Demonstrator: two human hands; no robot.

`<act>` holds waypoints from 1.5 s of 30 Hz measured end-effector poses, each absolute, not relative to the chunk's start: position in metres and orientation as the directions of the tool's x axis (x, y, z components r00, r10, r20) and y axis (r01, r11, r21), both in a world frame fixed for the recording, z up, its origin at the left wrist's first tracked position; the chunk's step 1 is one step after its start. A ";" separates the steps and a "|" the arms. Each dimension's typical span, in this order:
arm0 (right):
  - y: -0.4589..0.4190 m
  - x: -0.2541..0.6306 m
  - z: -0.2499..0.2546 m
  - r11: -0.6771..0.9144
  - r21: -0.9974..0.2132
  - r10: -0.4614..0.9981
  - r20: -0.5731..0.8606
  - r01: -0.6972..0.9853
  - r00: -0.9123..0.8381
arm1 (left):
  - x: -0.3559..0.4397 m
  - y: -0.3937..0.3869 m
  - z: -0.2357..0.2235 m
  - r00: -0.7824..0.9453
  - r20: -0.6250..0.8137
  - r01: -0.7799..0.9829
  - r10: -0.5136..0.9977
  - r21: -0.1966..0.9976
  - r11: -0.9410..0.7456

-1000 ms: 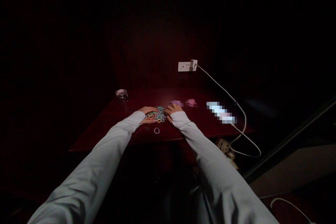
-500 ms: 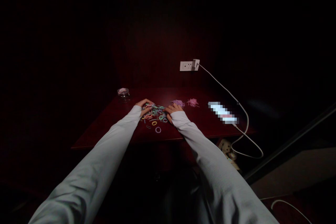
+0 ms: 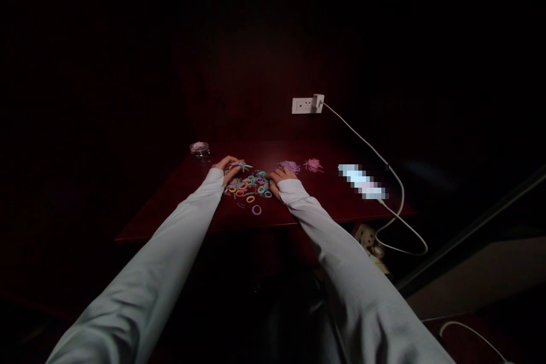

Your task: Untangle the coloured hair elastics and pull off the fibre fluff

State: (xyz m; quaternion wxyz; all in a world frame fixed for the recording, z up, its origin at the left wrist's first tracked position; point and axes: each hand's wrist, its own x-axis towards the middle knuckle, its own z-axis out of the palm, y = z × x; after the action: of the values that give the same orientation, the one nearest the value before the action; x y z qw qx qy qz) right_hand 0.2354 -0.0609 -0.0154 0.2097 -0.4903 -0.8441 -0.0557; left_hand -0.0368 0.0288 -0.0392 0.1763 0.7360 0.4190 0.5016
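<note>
A loose pile of coloured hair ties point(image 3: 250, 199) and small slim pieces, in green, pink, yellow and purple, lies on the dark red table point(image 3: 170, 217). My left hand point(image 3: 227, 167) is at the pile's far left edge, its fingers closed around several small coloured pieces point(image 3: 244, 166), too small to name surely. At the right edge my right hand point(image 3: 281, 175) rests with fingers spread, their tips touching the pile. A purple hair tie point(image 3: 256, 210) lies apart at the front. Just beyond my right hand sits a heap of thin purple pieces point(image 3: 289, 166).
A pink heap of thin pieces point(image 3: 313, 165) lies right of the purple one. A clear round container point(image 3: 199, 148) stands back left. A phone with a blurred screen point(image 3: 362, 181) lies at right, its white cable point(image 3: 362, 141) running to a wall socket point(image 3: 302, 106).
My left hand has moved left and slightly away, drawing small coloured pieces off the pile's far left side. My right hand has stayed almost in place.
</note>
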 end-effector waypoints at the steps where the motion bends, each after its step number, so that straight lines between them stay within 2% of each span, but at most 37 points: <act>1: -0.060 0.235 -0.016 0.506 -0.125 0.810 0.408 0.853 -0.421 | -0.037 0.029 -0.039 0.142 0.594 0.450 0.792 0.674 -0.586; 6: -0.057 0.237 -0.021 0.517 -0.198 0.820 0.395 0.833 -0.415 | -0.036 0.021 -0.034 0.177 0.582 0.467 0.793 0.660 -0.588; 13: -0.050 0.239 -0.029 0.544 -0.354 0.825 0.394 0.761 -0.405 | -0.028 0.005 -0.029 0.316 0.576 0.455 0.754 0.606 -0.653; 20: -0.047 0.237 -0.029 0.539 -0.418 0.835 0.377 0.731 -0.401 | -0.034 0.003 -0.024 0.416 0.542 0.582 0.730 0.459 -0.672; 23: -0.050 0.236 -0.027 0.542 -0.404 0.831 0.385 0.737 -0.400 | -0.033 -0.002 -0.020 0.482 0.531 0.608 0.697 0.371 -0.702; 26: -0.055 0.234 -0.024 0.546 -0.366 0.819 0.421 0.753 -0.389 | -0.029 -0.007 -0.018 0.530 0.506 0.604 0.680 0.338 -0.722; 34: -0.062 0.226 -0.016 0.470 -0.202 0.826 0.442 0.859 -0.348 | -0.022 -0.005 -0.021 0.486 0.507 0.664 0.712 0.315 -0.678; 39: -0.059 0.227 -0.024 0.490 -0.213 0.824 0.429 0.845 -0.370 | -0.024 -0.003 -0.021 0.380 0.520 0.722 0.765 0.350 -0.597; 45: -0.057 0.220 -0.027 0.532 -0.186 0.819 0.362 0.826 -0.445 | -0.021 -0.004 -0.023 0.423 0.488 0.708 0.763 0.348 -0.615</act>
State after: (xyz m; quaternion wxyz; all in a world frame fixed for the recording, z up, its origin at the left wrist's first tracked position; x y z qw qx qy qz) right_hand 0.2200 -0.0567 -0.0267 0.2082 -0.4838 -0.8500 -0.0088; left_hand -0.0209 -0.0041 -0.0228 0.0444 0.8424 0.4365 0.3129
